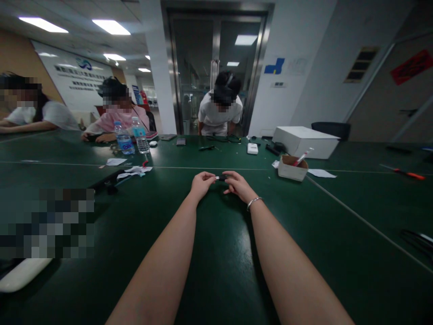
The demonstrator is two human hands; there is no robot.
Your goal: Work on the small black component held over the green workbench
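Note:
A small black stick with a silver end is held level between my two hands, just above the green table. It is too small for me to tell its exact kind. My left hand pinches the silver end between thumb and fingertips. From the other side, my right hand grips the black end with thumb and forefinger, its lower fingers curled loosely beneath. A silver bracelet circles my right wrist. The fingertips hide both tips of the stick.
An open cardboard box with a pen-like stick stands right of my hands, before a large white box. Two water bottles and papers lie to the left. An orange-handled screwdriver lies far right. Several people are across the table.

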